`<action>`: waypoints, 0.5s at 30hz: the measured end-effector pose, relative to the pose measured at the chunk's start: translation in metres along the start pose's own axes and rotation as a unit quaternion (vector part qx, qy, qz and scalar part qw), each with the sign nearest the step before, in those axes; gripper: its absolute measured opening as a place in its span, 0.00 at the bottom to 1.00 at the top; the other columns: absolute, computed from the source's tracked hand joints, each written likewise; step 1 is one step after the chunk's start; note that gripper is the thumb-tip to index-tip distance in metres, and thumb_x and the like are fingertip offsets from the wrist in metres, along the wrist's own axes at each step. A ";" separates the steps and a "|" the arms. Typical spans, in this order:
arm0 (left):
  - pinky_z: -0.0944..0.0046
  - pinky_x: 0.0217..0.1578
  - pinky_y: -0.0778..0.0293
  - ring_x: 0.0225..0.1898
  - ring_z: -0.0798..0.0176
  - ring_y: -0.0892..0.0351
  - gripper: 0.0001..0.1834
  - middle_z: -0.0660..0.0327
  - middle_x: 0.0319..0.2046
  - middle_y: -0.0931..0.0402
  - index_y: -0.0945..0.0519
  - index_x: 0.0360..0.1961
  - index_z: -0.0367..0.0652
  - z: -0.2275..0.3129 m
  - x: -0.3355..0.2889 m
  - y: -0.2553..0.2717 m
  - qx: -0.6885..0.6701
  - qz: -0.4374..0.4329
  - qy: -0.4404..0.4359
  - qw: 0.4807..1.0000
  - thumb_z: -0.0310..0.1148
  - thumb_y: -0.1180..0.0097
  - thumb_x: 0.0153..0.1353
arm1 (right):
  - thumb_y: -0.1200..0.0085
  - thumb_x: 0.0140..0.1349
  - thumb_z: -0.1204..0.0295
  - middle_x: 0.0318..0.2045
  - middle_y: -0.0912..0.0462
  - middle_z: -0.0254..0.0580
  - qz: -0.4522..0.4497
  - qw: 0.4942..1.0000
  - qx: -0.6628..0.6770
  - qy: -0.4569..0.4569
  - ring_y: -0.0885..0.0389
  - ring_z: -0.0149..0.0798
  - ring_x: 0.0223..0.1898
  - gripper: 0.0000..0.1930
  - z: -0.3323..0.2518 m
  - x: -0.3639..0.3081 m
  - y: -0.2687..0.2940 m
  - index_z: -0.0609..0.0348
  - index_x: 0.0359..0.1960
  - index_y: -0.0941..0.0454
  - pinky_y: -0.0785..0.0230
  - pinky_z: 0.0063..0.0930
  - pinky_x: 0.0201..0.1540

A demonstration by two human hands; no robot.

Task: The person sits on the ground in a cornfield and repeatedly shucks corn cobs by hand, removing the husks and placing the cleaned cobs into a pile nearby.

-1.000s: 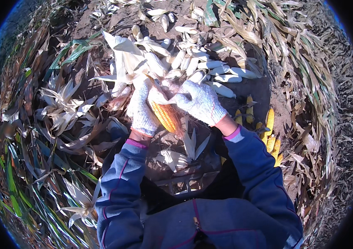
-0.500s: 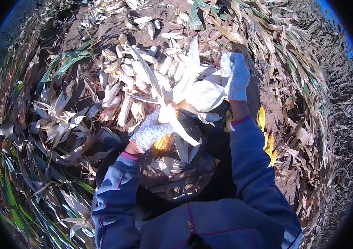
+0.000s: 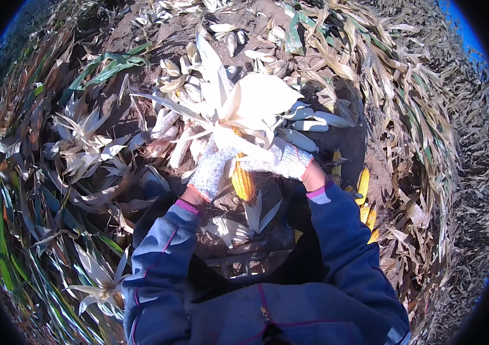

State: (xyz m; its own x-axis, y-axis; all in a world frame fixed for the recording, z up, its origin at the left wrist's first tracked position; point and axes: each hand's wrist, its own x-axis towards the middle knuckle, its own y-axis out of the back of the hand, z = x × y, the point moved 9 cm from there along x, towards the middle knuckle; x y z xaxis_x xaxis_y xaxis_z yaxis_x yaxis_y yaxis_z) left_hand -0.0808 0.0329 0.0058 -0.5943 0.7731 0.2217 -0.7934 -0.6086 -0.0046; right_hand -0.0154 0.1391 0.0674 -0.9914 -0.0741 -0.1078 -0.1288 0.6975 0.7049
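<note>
A yellow ear of corn hangs tip down between my two hands, its kernels bare at the lower end. Pale husk leaves, peeled back, fan out above it and are bleached by glare. My left hand, in a white knit glove, is closed around the ear from the left. From the right, my gloved right hand closes on the ear near the base of the husk. A loose strip of husk crosses between the hands and hides some of the fingertips.
Several unhusked ears lie heaped on the soil beyond my hands. Bare yellow cobs lie to the right of my knee. Dry stalks and leaves are banked on both sides. Empty husks lie between my legs.
My right hand has come back from the far right, where it held a husk leaf, to the ear. The ear has turned more upright, and its husk leaves have shifted up.
</note>
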 end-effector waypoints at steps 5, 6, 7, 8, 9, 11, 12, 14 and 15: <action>0.62 0.54 0.27 0.54 0.63 0.27 0.22 0.61 0.54 0.29 0.34 0.61 0.44 0.012 -0.001 -0.026 -0.424 0.006 0.151 0.893 0.27 0.49 0.66 | 0.46 0.61 0.50 0.47 0.20 0.48 -0.012 0.999 0.037 0.024 0.22 0.47 0.48 0.30 0.014 0.004 -0.038 0.52 0.61 0.31 0.32 0.36 0.53; 0.61 0.54 0.27 0.54 0.62 0.27 0.23 0.59 0.54 0.29 0.35 0.62 0.43 0.012 -0.001 -0.025 -0.380 0.000 0.158 0.911 0.29 0.49 0.66 | 0.46 0.61 0.49 0.47 0.20 0.48 -0.014 0.998 0.055 0.022 0.23 0.46 0.48 0.30 0.020 0.004 -0.043 0.52 0.61 0.31 0.33 0.36 0.53; 0.61 0.53 0.27 0.54 0.61 0.27 0.25 0.58 0.53 0.29 0.37 0.63 0.42 0.012 -0.001 -0.023 -0.335 -0.005 0.166 0.928 0.30 0.48 0.67 | 0.47 0.62 0.49 0.48 0.20 0.47 -0.016 0.997 0.074 0.020 0.23 0.46 0.49 0.30 0.025 0.003 -0.046 0.51 0.61 0.31 0.33 0.35 0.54; 0.60 0.53 0.27 0.55 0.60 0.27 0.26 0.57 0.53 0.29 0.38 0.64 0.41 0.011 0.000 -0.020 -0.289 -0.009 0.172 0.942 0.32 0.48 0.67 | 0.47 0.62 0.49 0.47 0.20 0.46 -0.011 0.996 0.093 0.011 0.23 0.45 0.48 0.29 0.026 0.004 -0.046 0.51 0.60 0.30 0.34 0.35 0.54; 0.64 0.50 0.27 0.53 0.62 0.26 0.27 0.54 0.50 0.26 0.34 0.61 0.39 0.017 0.006 -0.005 -0.004 -0.016 0.144 0.989 0.36 0.43 0.63 | 0.48 0.62 0.48 0.47 0.20 0.46 -0.006 0.994 0.113 0.002 0.23 0.45 0.48 0.29 0.025 0.005 -0.047 0.51 0.60 0.30 0.34 0.36 0.54; 0.67 0.44 0.26 0.48 0.64 0.24 0.27 0.54 0.45 0.23 0.31 0.58 0.38 0.019 0.013 0.009 0.148 -0.023 0.083 0.985 0.38 0.41 0.61 | 0.48 0.63 0.49 0.50 0.21 0.44 -0.018 0.999 0.032 -0.020 0.24 0.43 0.50 0.28 0.033 0.007 -0.046 0.50 0.60 0.29 0.35 0.36 0.56; 0.69 0.41 0.25 0.45 0.65 0.23 0.26 0.54 0.42 0.22 0.29 0.57 0.37 0.046 0.019 0.005 0.221 -0.028 0.052 0.974 0.39 0.41 0.60 | 0.48 0.62 0.49 0.53 0.22 0.42 -0.039 0.996 -0.068 -0.030 0.25 0.42 0.52 0.28 0.042 0.008 -0.046 0.49 0.60 0.29 0.35 0.35 0.57; 0.71 0.24 0.30 0.23 0.70 0.25 0.17 0.62 0.27 0.22 0.25 0.48 0.36 0.039 0.012 0.011 0.004 -0.016 0.204 0.979 0.34 0.42 0.61 | 0.48 0.61 0.49 0.58 0.26 0.41 0.049 0.990 -0.106 0.078 0.27 0.42 0.55 0.29 0.026 0.002 -0.034 0.50 0.60 0.28 0.37 0.35 0.60; 0.71 0.23 0.31 0.22 0.70 0.26 0.15 0.62 0.25 0.23 0.25 0.46 0.36 0.034 0.012 0.020 -0.069 0.039 0.200 0.977 0.33 0.44 0.61 | 0.45 0.60 0.52 0.57 0.25 0.41 0.035 0.999 0.021 0.023 0.27 0.40 0.54 0.29 0.040 0.003 -0.039 0.53 0.60 0.30 0.36 0.34 0.59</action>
State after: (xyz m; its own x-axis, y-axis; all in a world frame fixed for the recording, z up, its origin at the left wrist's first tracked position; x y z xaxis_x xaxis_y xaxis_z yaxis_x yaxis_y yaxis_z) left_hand -0.0996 0.0236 0.0418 -0.6352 0.7504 -0.1830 -0.7378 -0.6596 -0.1435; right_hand -0.0128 0.1405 0.0111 -0.9981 -0.0562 -0.0267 -0.0594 0.7320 0.6787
